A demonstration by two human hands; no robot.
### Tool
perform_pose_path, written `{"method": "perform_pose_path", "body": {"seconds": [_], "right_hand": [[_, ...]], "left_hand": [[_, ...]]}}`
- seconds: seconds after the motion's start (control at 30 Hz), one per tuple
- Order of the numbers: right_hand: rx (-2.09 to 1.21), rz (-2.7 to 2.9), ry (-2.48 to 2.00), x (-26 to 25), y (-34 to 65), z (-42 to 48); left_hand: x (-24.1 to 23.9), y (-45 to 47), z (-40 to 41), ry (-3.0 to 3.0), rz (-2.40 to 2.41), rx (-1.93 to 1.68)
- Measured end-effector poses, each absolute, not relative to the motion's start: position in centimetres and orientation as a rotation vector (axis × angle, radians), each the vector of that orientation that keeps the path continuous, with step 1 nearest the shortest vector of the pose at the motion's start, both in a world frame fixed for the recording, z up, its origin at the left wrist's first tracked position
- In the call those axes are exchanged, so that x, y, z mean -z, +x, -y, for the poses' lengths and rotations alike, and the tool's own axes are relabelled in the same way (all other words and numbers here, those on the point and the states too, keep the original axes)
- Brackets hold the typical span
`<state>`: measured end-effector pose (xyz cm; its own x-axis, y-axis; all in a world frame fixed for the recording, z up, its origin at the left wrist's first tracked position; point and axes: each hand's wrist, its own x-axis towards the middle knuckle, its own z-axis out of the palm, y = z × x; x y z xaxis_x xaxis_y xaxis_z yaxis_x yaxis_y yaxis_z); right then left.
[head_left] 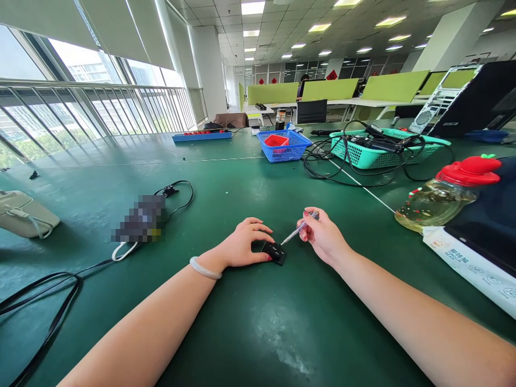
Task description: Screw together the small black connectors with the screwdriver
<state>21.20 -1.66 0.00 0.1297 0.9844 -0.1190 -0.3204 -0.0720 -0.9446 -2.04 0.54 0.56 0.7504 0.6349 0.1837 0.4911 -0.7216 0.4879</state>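
Observation:
My left hand (pixel 245 244) rests on the green table (pixel 258 322), fingers curled over a small black flat part (pixel 274 251) and pinning it down. A pale bangle sits on that wrist. My right hand (pixel 322 235) is closed round a clear-handled screwdriver (pixel 299 229). The screwdriver's tip touches the top of the black part. Both forearms reach in from the bottom of the view.
A black cable (pixel 179 201) lies left, a beige bag (pixel 24 215) far left. A blue basket (pixel 284 145) and a teal basket (pixel 374 150) of cables stand behind. A red-lidded jar (pixel 443 199) and white box (pixel 467 263) lie right.

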Motion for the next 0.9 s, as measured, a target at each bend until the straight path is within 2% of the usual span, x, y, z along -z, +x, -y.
{"method": "perform_pose_path", "body": {"seconds": [0.27, 0.43, 0.57, 0.9], "right_hand": [[-1.26, 0.969, -1.095, -0.3, 20.9, 2.0], [-0.931, 1.136, -1.186, -0.4, 21.3, 2.3], [-0.671, 1.198, -1.088, -1.1, 21.0, 3.6], [-0.417, 1.866, -0.934, -0.7, 19.7, 5.0]], "left_hand": [[-0.5, -1.9, -0.6, 2.551, -0.945, -0.529], [-0.3, -1.9, -0.7, 2.517, -1.148, -0.579], [0.0, -2.0, -0.9, 2.516, -1.201, -0.598], [0.0, -2.0, -1.0, 2.541, -1.214, -0.569]]}}
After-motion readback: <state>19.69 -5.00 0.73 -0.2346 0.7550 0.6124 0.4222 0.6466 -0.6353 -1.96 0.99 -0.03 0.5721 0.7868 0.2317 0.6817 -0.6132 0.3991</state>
